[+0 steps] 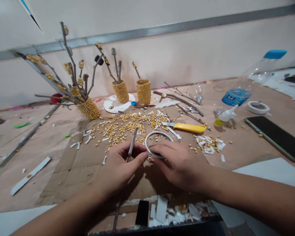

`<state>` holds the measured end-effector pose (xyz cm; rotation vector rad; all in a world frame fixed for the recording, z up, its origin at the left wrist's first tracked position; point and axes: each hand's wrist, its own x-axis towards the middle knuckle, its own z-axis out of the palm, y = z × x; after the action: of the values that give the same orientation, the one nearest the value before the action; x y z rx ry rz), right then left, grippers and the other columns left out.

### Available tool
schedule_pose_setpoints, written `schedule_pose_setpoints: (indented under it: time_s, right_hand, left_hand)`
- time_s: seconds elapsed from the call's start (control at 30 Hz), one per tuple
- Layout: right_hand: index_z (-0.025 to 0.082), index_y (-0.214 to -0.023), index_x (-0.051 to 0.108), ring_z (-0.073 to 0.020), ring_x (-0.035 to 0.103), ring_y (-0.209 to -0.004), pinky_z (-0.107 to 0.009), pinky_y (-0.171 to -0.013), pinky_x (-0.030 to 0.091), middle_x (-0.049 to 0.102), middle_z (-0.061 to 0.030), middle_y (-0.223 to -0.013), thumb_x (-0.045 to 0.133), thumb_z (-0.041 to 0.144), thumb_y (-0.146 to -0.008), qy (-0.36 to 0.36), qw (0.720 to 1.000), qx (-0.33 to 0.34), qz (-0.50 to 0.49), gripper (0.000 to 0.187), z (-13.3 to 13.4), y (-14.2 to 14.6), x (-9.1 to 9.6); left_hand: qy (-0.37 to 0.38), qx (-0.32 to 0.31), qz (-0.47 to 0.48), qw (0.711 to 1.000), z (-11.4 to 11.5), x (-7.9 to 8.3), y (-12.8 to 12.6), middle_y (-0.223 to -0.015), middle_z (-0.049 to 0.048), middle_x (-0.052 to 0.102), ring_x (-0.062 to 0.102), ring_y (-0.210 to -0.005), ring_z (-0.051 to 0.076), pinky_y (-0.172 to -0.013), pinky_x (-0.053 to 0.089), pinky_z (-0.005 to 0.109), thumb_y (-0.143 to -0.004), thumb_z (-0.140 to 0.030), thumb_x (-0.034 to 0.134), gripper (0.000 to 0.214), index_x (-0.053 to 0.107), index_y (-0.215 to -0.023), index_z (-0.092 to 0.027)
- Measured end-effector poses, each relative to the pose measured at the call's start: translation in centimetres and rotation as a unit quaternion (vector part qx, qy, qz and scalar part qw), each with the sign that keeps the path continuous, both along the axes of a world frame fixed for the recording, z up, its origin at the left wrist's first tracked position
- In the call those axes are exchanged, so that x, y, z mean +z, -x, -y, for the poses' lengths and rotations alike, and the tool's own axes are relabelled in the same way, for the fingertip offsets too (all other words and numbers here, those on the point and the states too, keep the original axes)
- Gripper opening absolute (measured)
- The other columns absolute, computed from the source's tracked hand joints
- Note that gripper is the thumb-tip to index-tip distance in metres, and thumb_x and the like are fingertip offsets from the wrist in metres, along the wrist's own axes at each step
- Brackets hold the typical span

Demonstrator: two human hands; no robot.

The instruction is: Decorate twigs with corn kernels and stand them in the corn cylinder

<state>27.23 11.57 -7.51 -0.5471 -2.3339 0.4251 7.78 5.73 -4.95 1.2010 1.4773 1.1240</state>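
Left grip (124, 162) closed around thin grey-brown wooden twig (132, 143). Right grip (178, 160) pinching round white tape roll (147, 142). Yellow corn kernels (132, 124) scattered beyond both grips.

The left hand (124, 160) and right hand (180, 162) nearly meet, leaving scant passage between them. Left of them, bare cardboard (71, 167) offers a low path toward the flat white strip (36, 170). Ahead, loose kernels (134, 124) and the yellow knife (189, 127) obstruct any slide along the surface; farther back, branches (74, 67) from the left pot (89, 109) fan widely. Rightward, the glue bottle (225, 117) and plastic bottle (236, 97) stand in the way; the latter's clear outline is hard to judge.
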Motion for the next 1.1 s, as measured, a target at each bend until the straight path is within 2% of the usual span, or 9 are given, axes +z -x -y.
schedule_pose_setpoints:
  time_s: [0.1, 0.2, 0.47, 0.6, 0.7, 0.8, 0.87, 1.0, 1.1]
  right_hand:
    - [0.014, -0.102, 0.069, -0.0213, 0.069, -0.080, -0.032, -0.068, 0.053, 0.076, -0.0103, -0.093, 0.053, 0.015, -0.104, -0.018, 1.000, 0.000, 0.022, 0.016, 0.3, 0.2, 0.2]
    - [0.014, -0.100, 0.069, -0.0201, 0.066, -0.075, -0.032, -0.064, 0.051, 0.074, -0.0095, -0.088, 0.050, 0.017, -0.106, -0.035, 0.999, 0.001, 0.034, 0.020, 0.4, 0.2, 0.3]
    - [0.016, -0.098, 0.071, -0.0199, 0.062, -0.068, -0.034, -0.059, 0.040, 0.073, -0.0072, -0.082, 0.051, 0.016, -0.104, -0.122, 0.992, 0.001, 0.031, 0.021, 0.0, -0.4, 0.6]
    - [0.015, -0.101, 0.073, -0.0208, 0.065, -0.074, -0.034, -0.061, 0.044, 0.077, -0.0096, -0.091, 0.052, 0.013, -0.102, -0.139, 0.990, 0.002, 0.035, 0.021, -0.3, -0.6, 0.5]
    - [0.016, -0.102, 0.073, -0.0208, 0.067, -0.079, -0.033, -0.066, 0.049, 0.078, -0.0115, -0.096, 0.055, 0.016, -0.104, -0.133, 0.991, -0.020, 0.018, 0.018, -0.5, -0.7, 0.3]
    - [0.017, -0.105, 0.073, -0.0211, 0.070, -0.084, -0.032, -0.071, 0.053, 0.078, -0.0121, -0.099, 0.057, 0.021, -0.105, -0.092, 0.995, -0.041, -0.001, 0.017, -0.9, -0.7, 0.3]
    - [0.017, -0.108, 0.074, -0.0211, 0.071, -0.087, -0.033, -0.074, 0.056, 0.078, -0.0116, -0.101, 0.059, 0.023, -0.106, -0.061, 0.997, -0.048, -0.012, 0.016, -1.0, -0.8, 0.3]
    - [0.017, -0.106, 0.074, -0.0200, 0.072, -0.087, -0.033, -0.077, 0.059, 0.077, -0.0104, -0.101, 0.063, 0.020, -0.104, -0.033, 0.997, -0.042, -0.055, 0.011, -1.0, -0.6, 0.6]
    - [0.015, -0.104, 0.073, -0.0198, 0.072, -0.086, -0.032, -0.076, 0.059, 0.077, -0.0108, -0.099, 0.066, 0.016, -0.101, -0.050, 0.994, -0.035, -0.093, 0.007, -0.9, -0.5, 0.8]
  left_hand:
    - [0.007, -0.002, -0.067, 0.998, -0.1, 0.0, 0.2, -0.074, 0.0046, 0.077, 0.066, -0.068, 0.019, -0.064, 0.049, 0.029, -0.082, -0.029, 0.081, 0.010, 0.079, -0.080, -0.019]
    - [0.015, -0.020, -0.082, 0.996, 0.0, -0.2, 0.2, -0.071, 0.0034, 0.074, 0.064, -0.066, 0.018, -0.063, 0.048, 0.028, -0.084, -0.028, 0.078, 0.012, 0.076, -0.077, -0.019]
    - [0.048, -0.074, 0.072, 0.994, 0.0, 0.1, 0.3, -0.057, -0.0038, 0.060, 0.049, -0.052, 0.009, -0.051, 0.037, 0.020, -0.083, -0.026, 0.079, 0.021, 0.065, -0.069, -0.019]
    - [0.074, -0.094, 0.134, 0.984, 0.0, -0.1, 0.7, -0.056, -0.0042, 0.061, 0.039, -0.042, 0.005, -0.041, 0.027, 0.017, -0.085, -0.033, 0.082, 0.025, 0.065, -0.073, -0.018]
    - [0.096, -0.068, 0.211, 0.970, -0.1, -0.3, 0.8, -0.059, -0.0018, 0.067, 0.029, -0.034, 0.002, -0.036, 0.017, 0.015, -0.088, -0.042, 0.078, 0.028, 0.067, -0.083, -0.017]
    - [0.098, -0.064, 0.283, 0.952, -0.1, -0.5, 0.8, -0.062, 0.0020, 0.070, 0.031, -0.032, 0.003, -0.035, 0.020, 0.014, -0.099, -0.052, 0.057, 0.036, 0.066, -0.095, -0.018]
    - [0.101, -0.071, 0.311, 0.942, 0.0, -0.7, 0.8, -0.058, 0.0000, 0.068, 0.032, -0.030, 0.004, -0.033, 0.022, 0.013, -0.104, -0.048, 0.051, 0.031, 0.063, -0.096, -0.020]
    - [0.106, -0.092, 0.355, 0.924, 0.4, -0.6, 0.6, -0.054, -0.0062, 0.059, 0.023, -0.029, 0.001, -0.032, 0.024, 0.010, -0.103, -0.041, 0.063, 0.024, 0.062, -0.092, -0.020]
    - [0.104, -0.104, 0.405, 0.902, 0.8, -0.6, 0.5, -0.055, -0.0086, 0.056, 0.018, -0.030, -0.001, -0.033, 0.028, 0.008, -0.100, -0.043, 0.070, 0.027, 0.069, -0.102, -0.017]
